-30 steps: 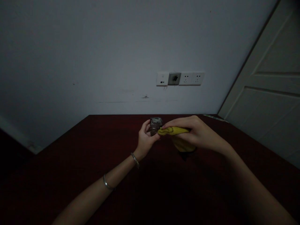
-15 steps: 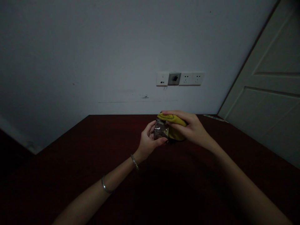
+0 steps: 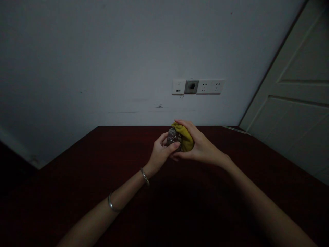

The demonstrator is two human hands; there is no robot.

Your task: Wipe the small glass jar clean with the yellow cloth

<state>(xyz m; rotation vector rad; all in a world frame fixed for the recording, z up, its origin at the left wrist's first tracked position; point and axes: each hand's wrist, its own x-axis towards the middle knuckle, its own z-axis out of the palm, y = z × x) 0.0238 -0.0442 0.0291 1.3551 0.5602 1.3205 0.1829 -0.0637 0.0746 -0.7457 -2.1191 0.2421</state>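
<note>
My left hand (image 3: 162, 151) is closed around a small, clear, shiny glass (image 3: 172, 136), thumb along its near side. The glass is tilted; what lies on its right is covered. A folded yellow cloth (image 3: 187, 139) is pressed against the right end of the glass. My right hand (image 3: 202, 145) wraps round the cloth, fingers over its top and thumb below, the thumb tip close to my left hand. Both hands are above the far part of the dark red table (image 3: 123, 147). The dim light hides the details of the glass.
Behind the table stands a pale wall (image 3: 115, 61) with a row of sockets and switches (image 3: 209, 86). A white panelled door (image 3: 300, 103) is at the right. A thin patterned strip (image 3: 236, 130) lies on the table's far right edge.
My right hand has turned and moved left, and now cups the cloth around the end of the glass. My left hand has shifted slightly left and up with the glass.
</note>
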